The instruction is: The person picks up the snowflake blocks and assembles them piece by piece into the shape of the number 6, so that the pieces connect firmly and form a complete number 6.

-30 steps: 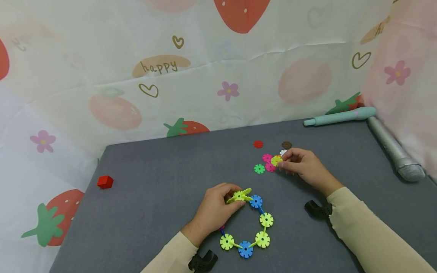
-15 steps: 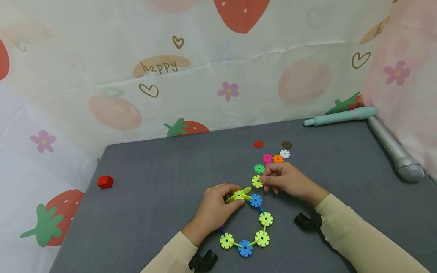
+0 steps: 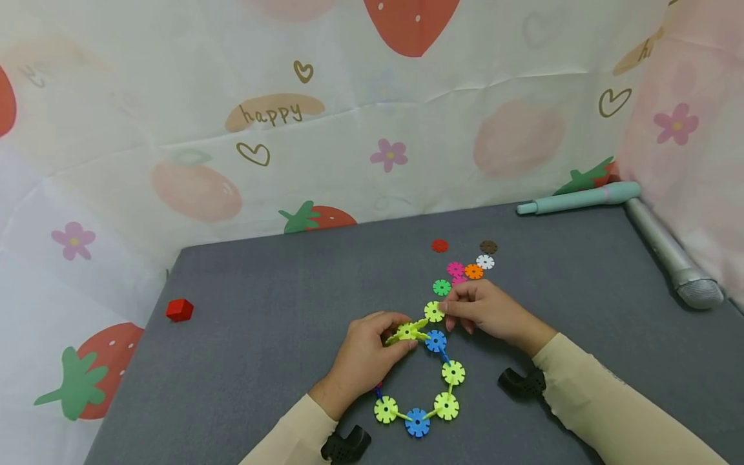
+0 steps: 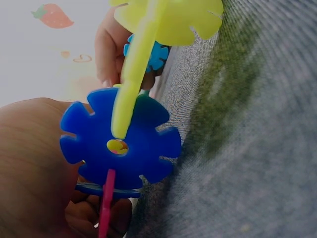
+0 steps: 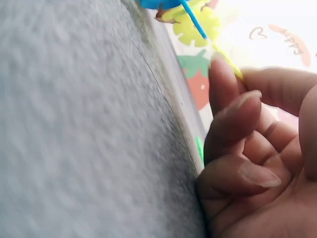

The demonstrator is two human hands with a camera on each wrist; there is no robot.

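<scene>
My left hand (image 3: 372,355) pinches a yellow notched plastic disc (image 3: 407,331) in the head view. That disc belongs to a ring-shaped chain of interlocked discs, including a blue disc (image 3: 417,423). My right hand (image 3: 494,313) pinches a loose yellow disc (image 3: 433,312) by its right side. Its lower left edge is at or very near another yellow piece of the chain; contact cannot be made out. In the right wrist view the pinched yellow disc (image 5: 227,59) appears edge-on. A dark blue disc (image 4: 119,148) on the chain, joined to a pink piece, fills the left wrist view.
Loose discs lie beyond my right hand: red (image 3: 440,245), brown (image 3: 488,247), white (image 3: 485,261), orange (image 3: 473,271), pink (image 3: 455,269) and green (image 3: 442,287). A red cube (image 3: 179,310) sits at left. A silver microphone (image 3: 674,252) and a mint-coloured stick (image 3: 581,198) lie at right.
My right hand has carried the yellow disc from the loose discs down and left to the chain's upper end. The left hand has stayed in place.
</scene>
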